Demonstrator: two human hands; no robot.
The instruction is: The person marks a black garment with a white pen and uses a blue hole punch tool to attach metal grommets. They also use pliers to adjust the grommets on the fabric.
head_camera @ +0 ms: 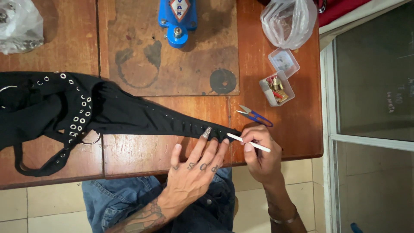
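Note:
A black garment studded with metal eyelets lies across the wooden table, tapering to a narrow strap end at the right. My left hand rests flat on the table with its fingertips pressing down that strap end. My right hand holds a thin white marking pencil, its tip touching the strap's end beside my left fingers.
Blue-handled thread snips lie just above my right hand. A small open plastic box with brass parts and a clear plastic bag sit at the back right. A blue press tool stands at the back centre, another bag at far left.

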